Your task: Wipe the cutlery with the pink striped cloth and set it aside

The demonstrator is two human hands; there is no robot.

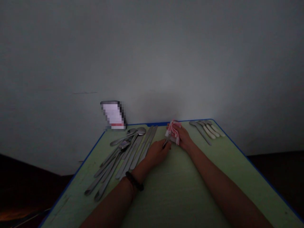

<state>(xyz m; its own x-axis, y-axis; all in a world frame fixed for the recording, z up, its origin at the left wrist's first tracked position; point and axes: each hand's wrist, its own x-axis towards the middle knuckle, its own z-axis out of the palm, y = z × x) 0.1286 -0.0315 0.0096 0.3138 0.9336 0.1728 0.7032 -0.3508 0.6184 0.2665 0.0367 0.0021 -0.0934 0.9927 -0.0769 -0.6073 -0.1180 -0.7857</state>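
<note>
My left hand (158, 151) is closed round the handle of a metal piece of cutlery (167, 139), just above the table. A pink and white cloth (174, 131) wraps its far end, so I cannot tell its kind. My right hand (184, 136) grips that cloth from the right side. Left of my hands lie several metal table knives (142, 145) side by side. Beyond them is a loose pile of metal spoons (142, 131) and other long-handled cutlery, partly overlapping. To the right of my right hand, a metal spoon (200, 131) lies beside several white-handled utensils (210, 130).
The green table (175, 196) has a blue edge and stands against a grey wall (152, 57). A phone (113, 114) with a lit, blurred screen leans on the wall at the back left corner. The room is dim.
</note>
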